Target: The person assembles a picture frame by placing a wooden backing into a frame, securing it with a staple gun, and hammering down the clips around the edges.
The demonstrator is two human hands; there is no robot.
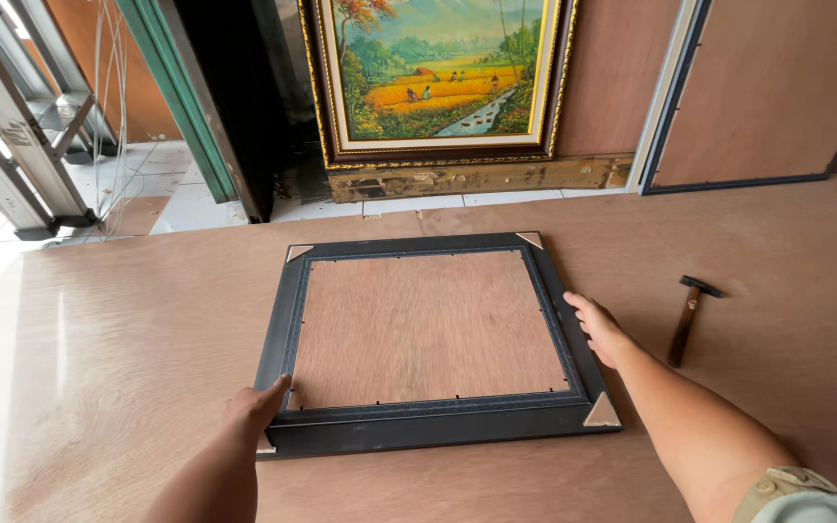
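Face down on the plywood top (99,329), the frame (428,426) lies square before the person, its plywood back (428,329) set inside the dark moulding. Left hand (256,405) rests on the near left corner, fingers curled loosely over the edge; right hand (595,327) lies flat on the right rail, fingers stretched out, clasping nothing. I judge the frame stiff and fairly light, with corners that could chip, so it is best held by opposite rails, not by the thin back. A hammer (687,320) lies well apart to the right. Beyond, a gilt-framed landscape painting (438,68) leans upright against the wall; no packages, labels or signs show
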